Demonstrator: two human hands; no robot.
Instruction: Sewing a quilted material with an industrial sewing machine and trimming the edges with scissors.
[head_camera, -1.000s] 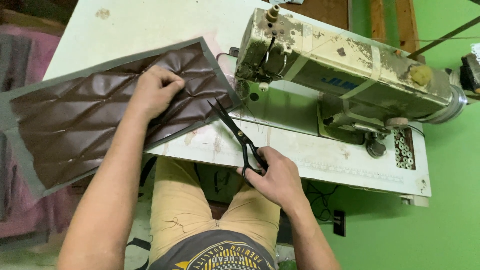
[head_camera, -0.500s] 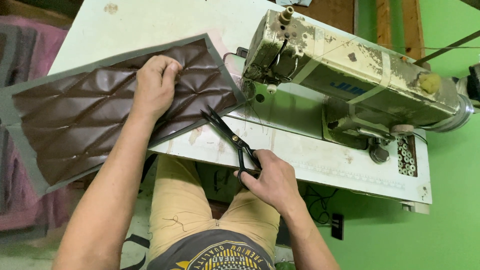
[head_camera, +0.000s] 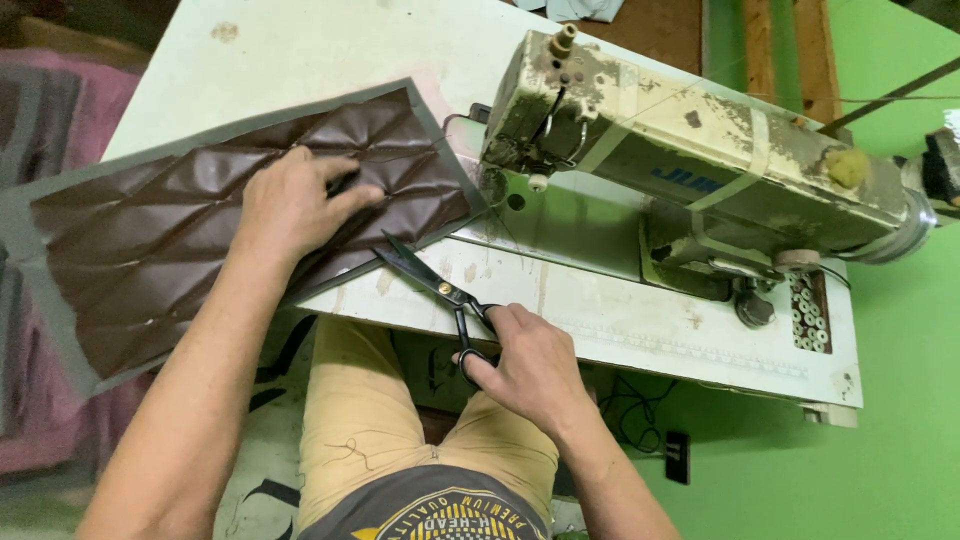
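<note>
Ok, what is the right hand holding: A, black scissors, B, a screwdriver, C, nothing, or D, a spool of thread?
A: the right hand grips the handles of black scissors, blades pointing toward the brown quilted panel under the left hand.

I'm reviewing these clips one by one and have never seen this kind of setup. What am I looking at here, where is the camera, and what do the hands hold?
The picture comes from a camera worn on a person's head, looking down at their own lap and two bare hands. In front of them is a pale work table carrying an old cream-coloured sewing machine. A brown quilted panel with a grey border lies partly on the table, overhanging its left edge. The left hand presses flat on the panel. The right hand has its grip in the handles of black scissors, whose blades point at the panel's near edge.
</note>
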